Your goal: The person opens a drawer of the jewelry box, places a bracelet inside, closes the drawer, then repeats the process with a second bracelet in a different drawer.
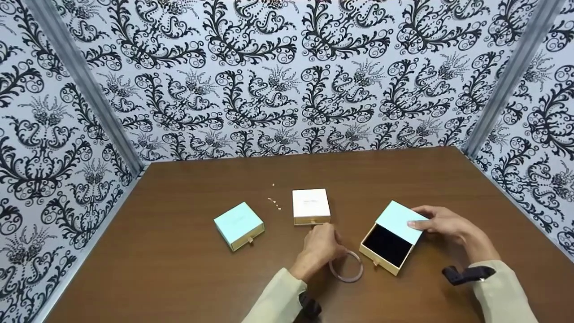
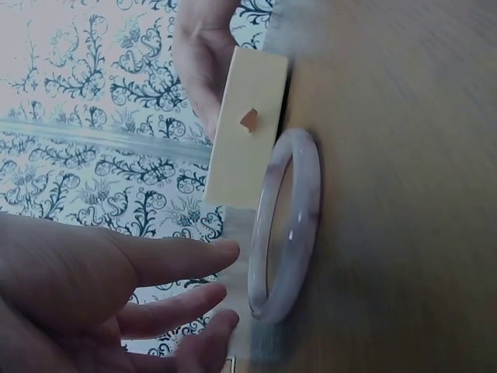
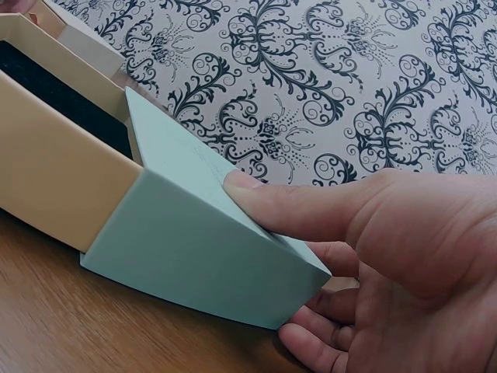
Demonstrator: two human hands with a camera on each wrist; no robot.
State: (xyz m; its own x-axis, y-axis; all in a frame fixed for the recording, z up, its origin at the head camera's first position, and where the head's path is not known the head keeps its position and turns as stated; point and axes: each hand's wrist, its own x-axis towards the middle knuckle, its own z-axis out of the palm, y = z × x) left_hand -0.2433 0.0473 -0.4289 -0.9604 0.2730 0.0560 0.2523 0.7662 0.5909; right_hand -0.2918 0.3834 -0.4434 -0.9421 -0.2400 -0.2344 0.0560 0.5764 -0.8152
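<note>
A pale lilac bangle (image 1: 354, 272) lies flat on the brown table (image 1: 179, 278), just in front of an open drawer box. My left hand (image 1: 320, 244) hovers over the bangle's left side with its fingers (image 2: 175, 260) straight and relaxed, close to the bangle (image 2: 289, 225) and holding nothing. My right hand (image 1: 438, 223) grips the box's teal sleeve (image 1: 398, 220), with the thumb (image 3: 287, 206) on top and the fingers behind. The cream drawer (image 1: 376, 259) is slid out toward me and shows an empty black lining (image 1: 386, 244).
A shut teal drawer box (image 1: 238, 225) sits to the left and a shut white one (image 1: 310, 206) in the middle. Small gold pieces (image 1: 274, 202) lie between them. Patterned walls close in the table on three sides.
</note>
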